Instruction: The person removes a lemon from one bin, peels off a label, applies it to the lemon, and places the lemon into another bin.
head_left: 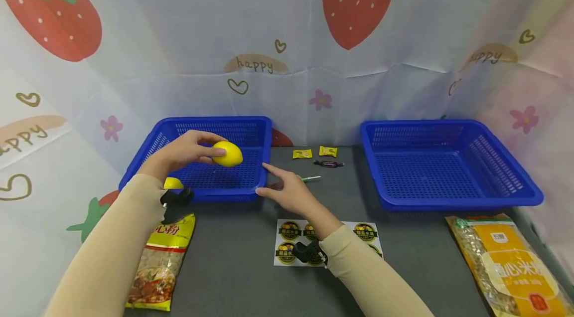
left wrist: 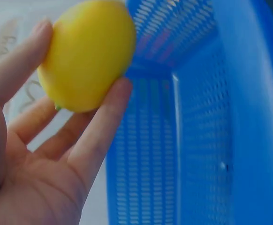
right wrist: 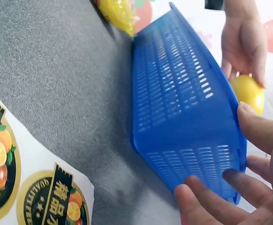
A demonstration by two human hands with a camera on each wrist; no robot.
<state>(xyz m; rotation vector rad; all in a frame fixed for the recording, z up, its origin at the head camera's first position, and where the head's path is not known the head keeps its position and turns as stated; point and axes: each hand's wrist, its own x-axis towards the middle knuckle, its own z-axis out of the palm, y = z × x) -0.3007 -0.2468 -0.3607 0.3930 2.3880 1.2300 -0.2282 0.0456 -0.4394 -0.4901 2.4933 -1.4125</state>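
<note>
My left hand (head_left: 190, 150) holds a yellow lemon (head_left: 229, 154) between thumb and fingers, above the left blue basket (head_left: 242, 191). The left wrist view shows the lemon (left wrist: 89, 56) pinched at the fingertips, with the basket's slotted wall beside it. Part of a second lemon (head_left: 173, 183) shows at the basket's front left, next to my left wrist. My right hand (head_left: 289, 190) grips the front right corner of this basket. In the right wrist view its thumb (right wrist: 258, 124) is at the rim and its other fingers are along the end wall.
Another blue basket (head_left: 457, 202) stands at the right. Between the baskets lie two yellow-wrapped candies (head_left: 302, 154), a dark-wrapped candy (head_left: 329, 163) and a white stick (head_left: 311, 178). A sticker sheet (head_left: 287, 225) lies under my right forearm. Food packets lie front left (head_left: 161, 262) and front right (head_left: 515, 267).
</note>
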